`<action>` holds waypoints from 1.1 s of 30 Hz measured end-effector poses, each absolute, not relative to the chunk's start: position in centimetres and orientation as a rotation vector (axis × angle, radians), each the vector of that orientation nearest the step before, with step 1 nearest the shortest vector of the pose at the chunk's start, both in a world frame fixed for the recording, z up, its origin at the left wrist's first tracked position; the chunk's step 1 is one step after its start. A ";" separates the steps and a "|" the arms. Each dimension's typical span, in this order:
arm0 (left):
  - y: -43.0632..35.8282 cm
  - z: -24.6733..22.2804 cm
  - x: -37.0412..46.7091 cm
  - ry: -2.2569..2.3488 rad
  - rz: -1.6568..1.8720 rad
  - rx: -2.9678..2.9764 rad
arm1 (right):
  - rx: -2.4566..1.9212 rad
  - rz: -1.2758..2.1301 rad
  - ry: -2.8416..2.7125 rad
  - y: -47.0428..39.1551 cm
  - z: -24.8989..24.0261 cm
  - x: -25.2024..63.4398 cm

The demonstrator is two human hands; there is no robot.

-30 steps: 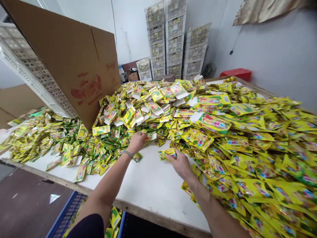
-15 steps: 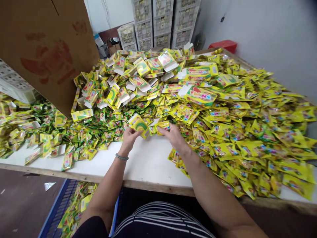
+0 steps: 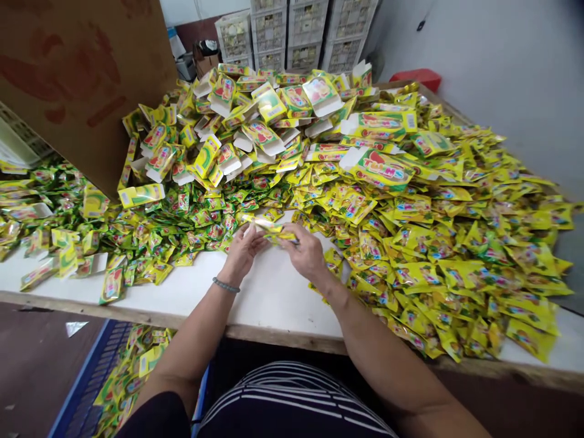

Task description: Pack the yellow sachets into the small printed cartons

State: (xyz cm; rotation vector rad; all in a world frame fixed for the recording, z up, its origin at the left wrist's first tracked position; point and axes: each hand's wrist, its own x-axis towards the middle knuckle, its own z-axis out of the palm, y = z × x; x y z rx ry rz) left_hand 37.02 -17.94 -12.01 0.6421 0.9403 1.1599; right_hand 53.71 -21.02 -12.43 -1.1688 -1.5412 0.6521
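Note:
Near the middle of the white table (image 3: 278, 298), my left hand (image 3: 245, 248) holds a small yellow box (image 3: 262, 224) by its left end. My right hand (image 3: 305, 250) pinches a yellow packet (image 3: 286, 236) against the box's right end. The two hands are close together, and blur hides whether the packet is inside the box. Behind them lies a heap of yellow printed boxes (image 3: 262, 134), several with open white flaps. Yellow packets (image 3: 424, 243) are piled on the right, and small green packets (image 3: 201, 219) spread to the left.
A large cardboard carton (image 3: 86, 79) stands at the left. Below the table's front edge is a blue crate (image 3: 82, 371) of packets. White crates (image 3: 305, 36) are stacked at the back, near a red object (image 3: 417, 79).
My right hand has come left with the packet to the box in my left hand. The box has turned and now shows a narrow side. The view has shifted slightly.

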 end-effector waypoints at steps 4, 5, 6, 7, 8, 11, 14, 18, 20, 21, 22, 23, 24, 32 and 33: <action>-17.7 -12.5 36.8 0.964 1.156 0.740 | -1.046 0.704 -1.947 -22.3 -12.8 52.0; -17.5 -12.6 36.7 0.991 1.150 0.788 | -1.050 0.758 -1.994 -22.4 -12.8 51.9; -17.5 -12.8 36.4 1.019 1.134 0.837 | -1.067 0.810 -1.988 -22.4 -12.7 52.0; -17.4 -12.9 36.2 1.046 1.108 0.886 | -1.100 0.855 -1.926 -22.3 -12.5 52.2; -17.4 -13.0 36.0 1.068 1.070 0.935 | -1.152 0.885 -1.818 -22.1 -12.3 52.7; -17.7 -13.0 35.7 1.071 0.905 1.134 | -1.377 0.819 -1.387 -21.0 -11.6 54.8; -18.2 -12.9 36.1 1.032 0.794 1.314 | -1.487 0.718 -1.260 -19.8 -11.4 56.6; -18.6 -12.7 36.6 1.035 0.809 1.319 | -1.465 0.794 -1.454 -19.0 -12.1 57.5; -18.6 -12.7 36.6 1.021 0.777 1.310 | -1.459 0.789 -1.533 -18.9 -12.4 57.4; -18.6 -12.7 36.5 1.009 0.757 1.309 | -1.461 0.773 -1.567 -19.0 -12.5 57.3; -18.6 -12.8 36.5 1.000 0.743 1.305 | -1.465 0.748 -1.592 -19.0 -12.6 57.0; -18.6 -12.8 36.5 0.997 0.739 1.299 | -1.468 0.718 -1.608 -19.1 -12.6 56.7; -18.6 -13.0 36.5 1.005 0.745 1.292 | -1.477 0.687 -1.611 -19.2 -12.7 56.4; -18.6 -13.0 36.6 1.111 0.844 1.165 | -1.429 0.705 -1.563 -19.9 -12.9 54.7; -18.7 -12.8 36.7 1.100 0.852 1.153 | -1.397 0.675 -1.547 -19.9 -13.0 54.7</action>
